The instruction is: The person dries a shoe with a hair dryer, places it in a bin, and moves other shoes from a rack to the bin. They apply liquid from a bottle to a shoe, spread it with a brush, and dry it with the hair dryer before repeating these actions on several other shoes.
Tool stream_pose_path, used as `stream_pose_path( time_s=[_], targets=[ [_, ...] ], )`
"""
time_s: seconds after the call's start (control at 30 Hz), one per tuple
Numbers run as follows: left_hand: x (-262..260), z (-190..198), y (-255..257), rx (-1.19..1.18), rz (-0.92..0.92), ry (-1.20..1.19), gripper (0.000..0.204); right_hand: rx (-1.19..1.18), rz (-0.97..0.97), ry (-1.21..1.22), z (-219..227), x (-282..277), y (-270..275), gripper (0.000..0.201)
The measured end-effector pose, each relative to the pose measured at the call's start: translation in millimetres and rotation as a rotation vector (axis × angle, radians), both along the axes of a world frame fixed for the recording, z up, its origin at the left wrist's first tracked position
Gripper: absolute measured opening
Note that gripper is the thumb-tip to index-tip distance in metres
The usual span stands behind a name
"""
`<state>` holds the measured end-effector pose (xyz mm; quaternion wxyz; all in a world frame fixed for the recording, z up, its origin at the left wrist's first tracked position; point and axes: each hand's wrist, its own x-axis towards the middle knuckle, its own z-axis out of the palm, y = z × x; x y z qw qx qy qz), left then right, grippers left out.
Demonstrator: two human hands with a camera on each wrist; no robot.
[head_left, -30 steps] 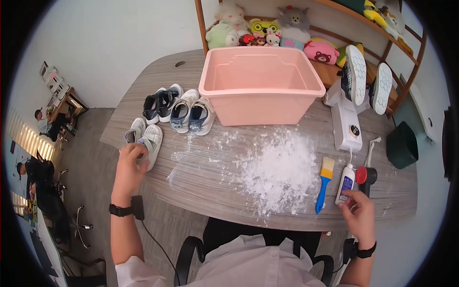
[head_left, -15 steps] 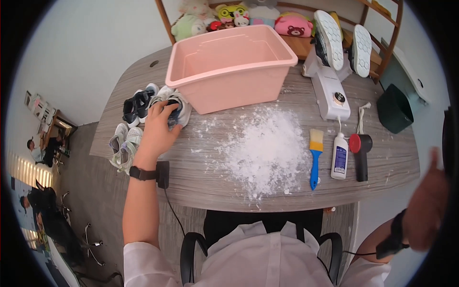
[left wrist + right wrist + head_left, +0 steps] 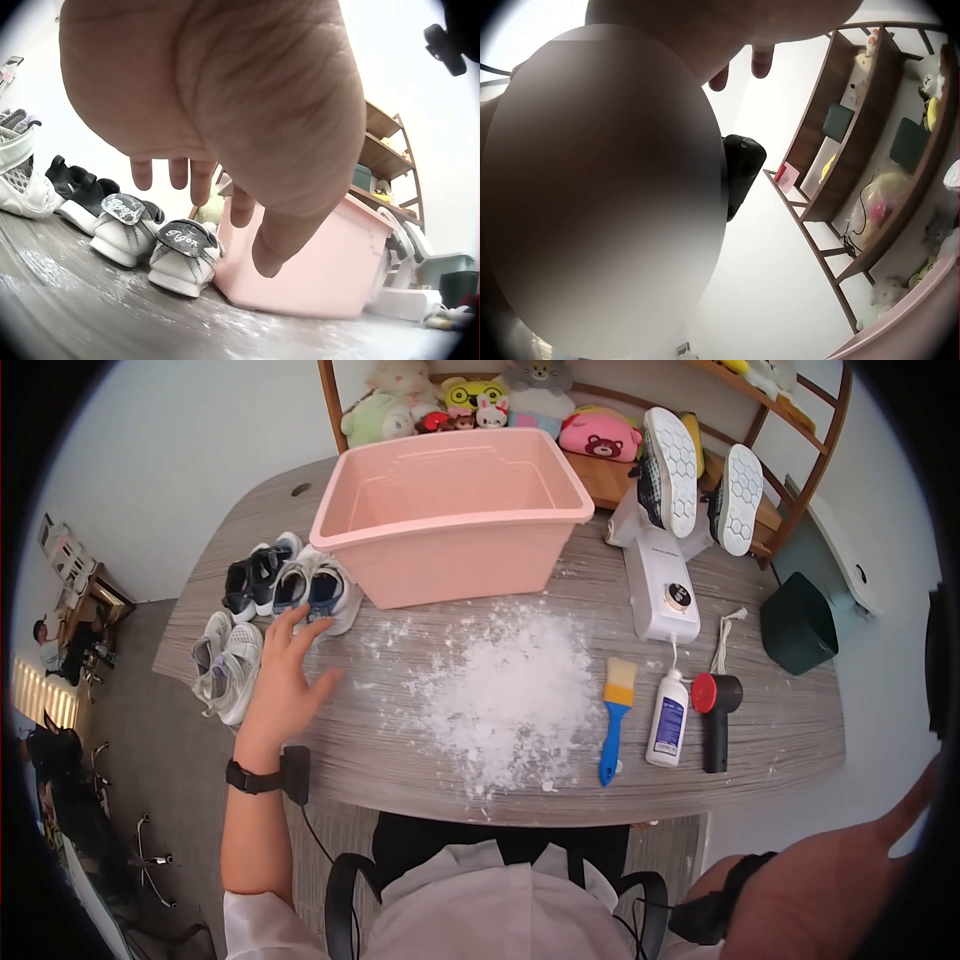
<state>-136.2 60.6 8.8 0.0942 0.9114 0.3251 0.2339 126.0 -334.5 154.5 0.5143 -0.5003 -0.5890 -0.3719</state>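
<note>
My left hand [image 3: 283,685] hovers at the left of the table, fingers spread and holding nothing. Just past its fingertips stands a pair of white sneakers with blue lining [image 3: 340,603]; their lettered heel tabs [image 3: 187,238] show in the left wrist view. Grey-white mesh shoes [image 3: 237,678] lie to the left of that hand, with black shoes [image 3: 240,592] behind. My right hand [image 3: 825,890] is raised close to the head camera at the lower right. Most of its fingers are out of frame; two fingertips [image 3: 761,61] show in the right wrist view.
A pink bin [image 3: 465,565] stands mid-back. White powder [image 3: 520,690] is scattered over the table's middle. Right of it lie a brush [image 3: 615,710], a white bottle [image 3: 667,725] and a black hair dryer [image 3: 716,735]. Upturned sneakers [image 3: 672,475] sit on a white device [image 3: 660,595].
My left hand went from the mesh shoes to the white sneakers, then drew back from them with nothing held. The right hand left the bottle and rose toward the head camera.
</note>
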Motion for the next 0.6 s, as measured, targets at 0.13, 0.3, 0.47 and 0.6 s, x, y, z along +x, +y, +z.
stream_pose_path(
  time_s=[0.13, 0.3, 0.47, 0.6],
  targets=[
    [8.4, -2.0, -2.4, -0.003, -0.015, -0.009, 0.066, 0.038, -0.011, -0.021, -4.5, -0.8, 5.4, 0.039],
    [14.7, 3.2, -8.6, -0.04, -0.03, -0.012, 0.069, 0.087, 0.0, 0.002, -7.8, -4.0, 2.9, 0.046],
    [10.7, -7.6, -7.4, -0.054, -0.013, -0.047, 0.07, 0.109, -0.018, -0.013, -4.6, -5.0, -0.7, 0.055],
    [5.7, -10.8, -6.6, -0.09, -0.027, -0.017, 0.069, 0.161, -0.001, 0.014, -2.1, -8.7, -4.3, 0.063]
  ],
)
